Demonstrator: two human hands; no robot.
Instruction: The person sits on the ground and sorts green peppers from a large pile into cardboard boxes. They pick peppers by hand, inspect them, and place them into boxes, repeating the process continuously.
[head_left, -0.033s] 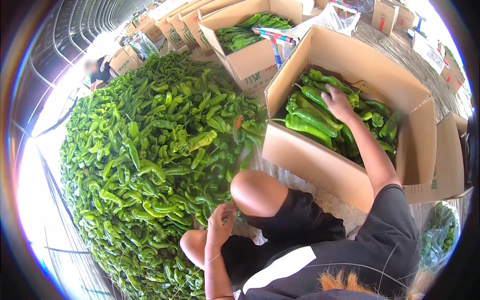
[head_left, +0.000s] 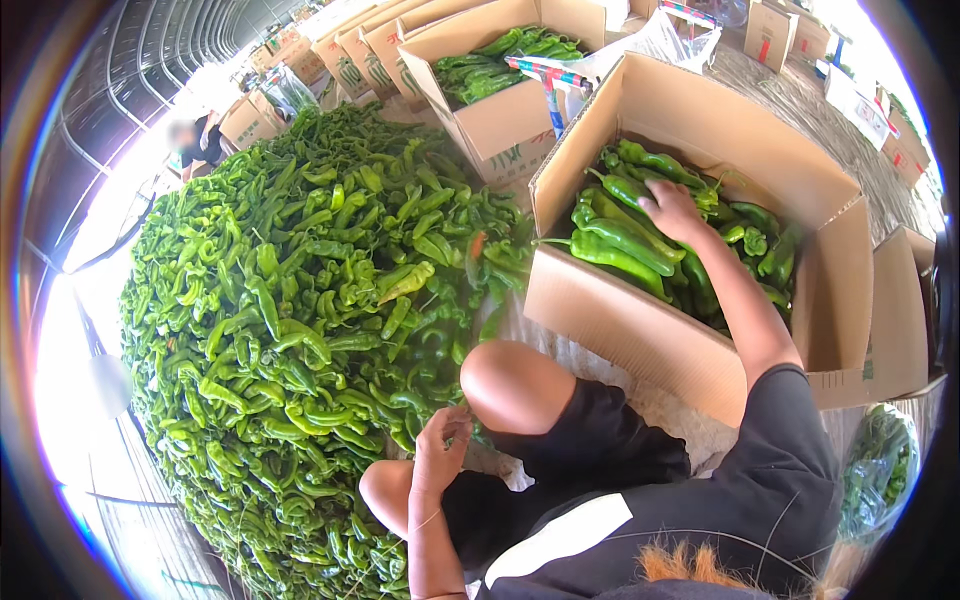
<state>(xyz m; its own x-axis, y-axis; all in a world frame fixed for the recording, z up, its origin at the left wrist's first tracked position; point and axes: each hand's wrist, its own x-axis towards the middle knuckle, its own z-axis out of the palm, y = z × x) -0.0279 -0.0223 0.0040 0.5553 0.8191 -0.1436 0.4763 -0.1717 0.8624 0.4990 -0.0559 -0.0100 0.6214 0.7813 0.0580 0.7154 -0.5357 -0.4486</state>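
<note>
An open cardboard box (head_left: pixel 640 330) stands at my right, part filled with long green peppers (head_left: pixel 625 235) laid roughly side by side. My right hand (head_left: pixel 676 210) reaches into it over the peppers, its fingers somewhat apart; none appears gripped, though the palm side is hidden. By my bent knees, my left hand (head_left: pixel 442 445) has its fingers loosely curled, with nothing visible in them. Just beyond that hand lies the edge of a large heap of green peppers (head_left: pixel 290 330), which fills the left side.
Another pepper-filled carton (head_left: pixel 500 125) stands behind the heap, with several more boxes (head_left: pixel 350 65) in a row. A red-and-blue frame (head_left: pixel 550 80) holds a white bag between cartons. Far left sits another person (head_left: pixel 200 140). A clear bag of greens (head_left: pixel 880 470) lies at lower right.
My right hand has drawn back slightly toward the lower left, its fingers spreading a little over the peppers. A pale blurred round patch has appeared at the far left. My left hand stays put.
</note>
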